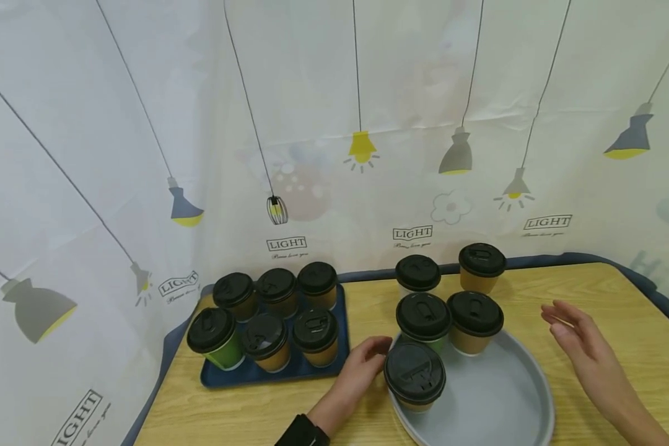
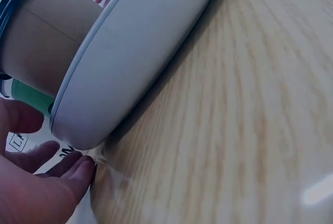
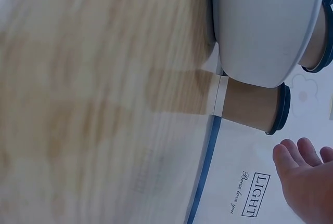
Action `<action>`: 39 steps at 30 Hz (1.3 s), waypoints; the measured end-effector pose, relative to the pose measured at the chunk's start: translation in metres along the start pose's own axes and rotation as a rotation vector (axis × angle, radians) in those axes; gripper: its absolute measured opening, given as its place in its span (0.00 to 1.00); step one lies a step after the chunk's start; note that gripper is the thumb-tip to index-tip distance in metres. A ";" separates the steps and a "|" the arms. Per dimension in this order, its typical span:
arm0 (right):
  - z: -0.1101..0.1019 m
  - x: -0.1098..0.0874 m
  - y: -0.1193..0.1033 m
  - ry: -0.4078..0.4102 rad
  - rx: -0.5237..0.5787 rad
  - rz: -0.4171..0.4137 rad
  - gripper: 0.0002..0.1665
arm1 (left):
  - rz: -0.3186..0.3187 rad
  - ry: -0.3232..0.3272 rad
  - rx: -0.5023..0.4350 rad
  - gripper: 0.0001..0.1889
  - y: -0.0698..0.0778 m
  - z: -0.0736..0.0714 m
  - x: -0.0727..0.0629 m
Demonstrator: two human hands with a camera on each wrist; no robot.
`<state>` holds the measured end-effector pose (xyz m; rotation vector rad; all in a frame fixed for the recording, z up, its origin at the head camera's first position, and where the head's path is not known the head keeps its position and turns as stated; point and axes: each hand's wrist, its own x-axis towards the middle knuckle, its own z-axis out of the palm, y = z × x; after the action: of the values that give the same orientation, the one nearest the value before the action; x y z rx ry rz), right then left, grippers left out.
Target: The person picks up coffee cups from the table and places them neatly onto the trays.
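A round grey tray (image 1: 493,396) on the wooden table carries two brown paper cups, one in front (image 1: 415,378) and one behind (image 1: 476,322), plus a green cup (image 1: 424,319), all with black lids. My left hand (image 1: 361,370) is at the tray's left edge, fingers loosely bent; in the left wrist view, its fingertips (image 2: 83,169) are right by the tray's side wall. To the right of the tray, my right hand (image 1: 588,359) is held with relaxed fingers and an empty palm. Neither hand grips a cup.
On the left, a dark blue rectangular tray (image 1: 256,379) holds several lidded cups, one of them green (image 1: 217,339). Behind the grey tray stand a brown cup (image 1: 482,267) and another lidded cup (image 1: 418,274). A white curtain with printed lamps (image 1: 368,204) hangs along the table's back edge.
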<state>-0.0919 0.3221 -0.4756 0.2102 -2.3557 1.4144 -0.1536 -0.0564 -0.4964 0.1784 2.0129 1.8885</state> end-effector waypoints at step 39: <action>0.008 0.073 -0.009 -0.131 -0.178 0.106 0.50 | 0.049 -0.080 -0.075 0.30 -0.008 -0.002 0.001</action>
<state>-0.1574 0.3155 -0.4425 0.1339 -2.6193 1.2614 -0.1545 -0.0588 -0.5048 0.2808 1.8979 1.9514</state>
